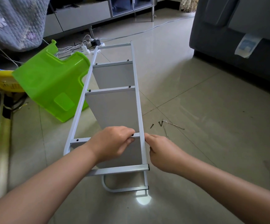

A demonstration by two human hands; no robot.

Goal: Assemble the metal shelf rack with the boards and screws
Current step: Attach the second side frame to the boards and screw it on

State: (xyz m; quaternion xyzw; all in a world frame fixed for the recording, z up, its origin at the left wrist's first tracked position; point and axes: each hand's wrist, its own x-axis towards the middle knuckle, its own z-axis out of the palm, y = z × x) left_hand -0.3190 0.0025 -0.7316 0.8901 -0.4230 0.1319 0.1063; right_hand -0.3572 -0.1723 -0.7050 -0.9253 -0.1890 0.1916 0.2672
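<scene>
I see left hand [113, 143] pinching crossbar [81, 140] of rack frame [138, 101]; right hand [161, 152] touches rail, grip indiscernible; 3 loose screws [152, 126] near.

The room is lit by soft daylight. A bright white spot of glare shines on the tiled floor [195, 97] near the bottom, just under the near end of the metal shelf rack [137, 101]. The floor is shiny and mirrors pale light. The far right, by the grey sofa [237, 38], is dark. The far left edge is dark too. Straight lines bend near the edges. Both arms look stretched. The picture is fairly sharp.
</scene>
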